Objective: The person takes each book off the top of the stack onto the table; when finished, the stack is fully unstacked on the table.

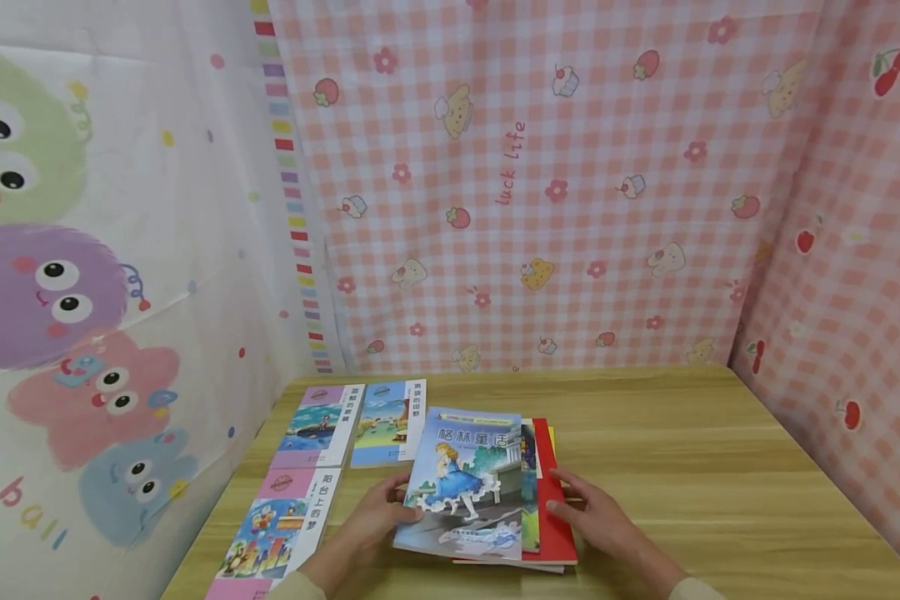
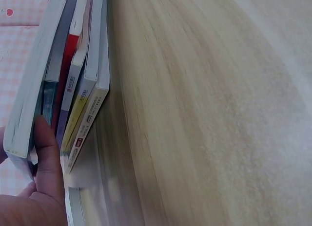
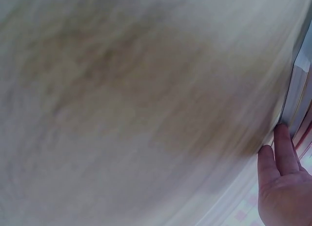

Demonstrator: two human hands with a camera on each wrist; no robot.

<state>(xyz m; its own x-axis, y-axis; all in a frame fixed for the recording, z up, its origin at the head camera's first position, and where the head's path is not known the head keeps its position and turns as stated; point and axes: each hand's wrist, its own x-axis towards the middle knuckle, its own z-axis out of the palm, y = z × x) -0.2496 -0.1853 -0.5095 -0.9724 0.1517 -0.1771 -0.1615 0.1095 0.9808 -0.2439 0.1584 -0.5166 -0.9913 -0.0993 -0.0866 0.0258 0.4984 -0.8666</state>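
Observation:
A stack of several books stands near the table's front middle. On top lies a book with a girl in a blue dress (image 1: 461, 487) on its cover. My left hand (image 1: 375, 518) pinches that top book at its left edge, thumb over the cover and fingers beneath, as the left wrist view shows. Below it, a dark-covered book (image 1: 529, 487) and a red book (image 1: 558, 533) stick out to the right. Against the stack's right side rests my right hand (image 1: 596, 515), its fingers touching the book edges. In the right wrist view its fingers (image 3: 284, 148) look fairly straight.
Left of the stack lie three flat books: a pink-purple one (image 1: 318, 425), a blue one (image 1: 386, 425) and a pink one (image 1: 270, 533). The wooden table (image 1: 682, 467) ends at a checked curtain (image 1: 555, 250) behind and a white printed curtain (image 1: 217, 250) at left.

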